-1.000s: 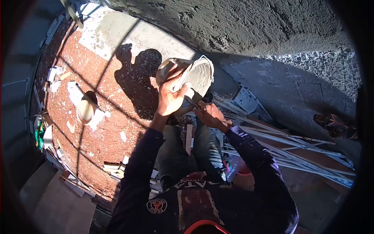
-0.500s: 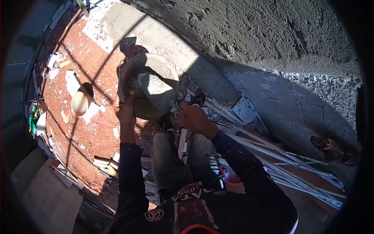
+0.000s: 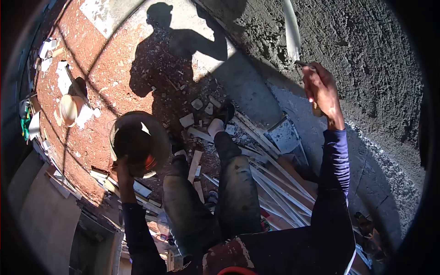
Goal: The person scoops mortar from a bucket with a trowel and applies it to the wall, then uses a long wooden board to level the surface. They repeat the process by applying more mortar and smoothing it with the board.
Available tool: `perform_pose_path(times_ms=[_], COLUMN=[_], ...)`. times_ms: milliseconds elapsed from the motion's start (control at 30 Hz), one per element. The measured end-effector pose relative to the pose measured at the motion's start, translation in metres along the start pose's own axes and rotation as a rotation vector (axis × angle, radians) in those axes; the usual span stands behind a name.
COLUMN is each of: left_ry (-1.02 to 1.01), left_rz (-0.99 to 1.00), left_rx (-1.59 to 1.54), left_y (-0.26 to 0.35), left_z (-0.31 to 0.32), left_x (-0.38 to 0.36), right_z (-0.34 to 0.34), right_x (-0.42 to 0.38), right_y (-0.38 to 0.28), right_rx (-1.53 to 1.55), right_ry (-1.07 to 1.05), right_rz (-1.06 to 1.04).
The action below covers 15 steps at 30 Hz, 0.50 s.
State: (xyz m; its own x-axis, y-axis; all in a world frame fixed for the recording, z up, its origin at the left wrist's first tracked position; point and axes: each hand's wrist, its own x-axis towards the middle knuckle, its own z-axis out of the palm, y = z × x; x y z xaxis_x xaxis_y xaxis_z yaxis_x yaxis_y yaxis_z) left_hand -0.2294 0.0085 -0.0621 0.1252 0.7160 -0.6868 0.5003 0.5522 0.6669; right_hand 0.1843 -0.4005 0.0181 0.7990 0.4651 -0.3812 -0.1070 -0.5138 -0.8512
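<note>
At right, by the rough wall (image 3: pixel 362 59), the right hand (image 3: pixel 324 94) grips the trowel (image 3: pixel 316 110), its long axis pointing far and slightly left, while the left hand (image 3: pixel 123 173) clasps the bucket (image 3: pixel 158 144), well apart at left.

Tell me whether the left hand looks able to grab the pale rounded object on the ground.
Probably not: the left hand is holding the bucket, and the pale rounded object lies farther left.
</note>
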Motion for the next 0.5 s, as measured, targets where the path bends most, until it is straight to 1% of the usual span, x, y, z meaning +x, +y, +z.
perform_pose_path(times_ms=[33, 67, 133, 167, 200, 233, 267, 300, 333, 367, 400, 467, 500], left_ry=[0.038, -0.113, -0.102, -0.147, -0.190, -0.235, -0.300, -0.357, -0.393, -0.427, -0.459, -0.491, -0.510], left_rz=[-0.066, 0.029, 0.150, 0.244, 0.259, 0.290, 0.340, 0.389, 0.457, 0.536, 0.518, 0.748, 0.791], left_rx=[0.049, -0.028, -0.019, 0.024, -0.061, -0.080, -0.122, -0.162, -0.121, -0.096, 0.011, 0.010, -0.002], left_y=[-0.012, -0.023, -0.010, 0.003, 0.013, 0.029, 0.040, 0.050, 0.072, 0.097, 0.118, 0.134, 0.160], left_z=[-0.001, -0.001, 0.029, 0.040, 0.050, 0.058, 0.064, 0.067, 0.068, 0.066, 0.058, 0.054, 0.046], left_x=[0.006, 0.008, -0.016, -0.031, -0.045, -0.058, -0.065, -0.072, -0.087, -0.105, -0.116, -0.115, -0.130], right_z=[-0.010, -0.014, -0.015, -0.010, 0.007, 0.018, 0.034, 0.059, 0.079, 0.091, 0.102, 0.125, 0.137], right_x=[-0.018, -0.038, -0.073, -0.089, -0.104, -0.119, -0.136, -0.152, -0.171, -0.184, -0.196, -0.208, -0.202], right_y=[-0.052, -0.090, -0.135, -0.148, -0.163, -0.163, -0.161, -0.179, -0.160, -0.155, -0.161, -0.197, -0.203], right_rx=[-0.039, -0.080, -0.023, 0.071, 0.029, -0.110, -0.266, -0.416, -0.593, -0.668, -0.742, -1.129, -1.294], right_ry=[0.063, 0.117, 0.072, -0.046, -0.122, -0.271, -0.347, -0.384, -0.353, -0.372, -0.378, -0.224, -0.119], right_rz=[0.020, 0.036, -0.019, -0.021, 0.056, 0.111, 0.216, 0.265, -0.081, -0.189, -0.292, -0.333, -0.363])
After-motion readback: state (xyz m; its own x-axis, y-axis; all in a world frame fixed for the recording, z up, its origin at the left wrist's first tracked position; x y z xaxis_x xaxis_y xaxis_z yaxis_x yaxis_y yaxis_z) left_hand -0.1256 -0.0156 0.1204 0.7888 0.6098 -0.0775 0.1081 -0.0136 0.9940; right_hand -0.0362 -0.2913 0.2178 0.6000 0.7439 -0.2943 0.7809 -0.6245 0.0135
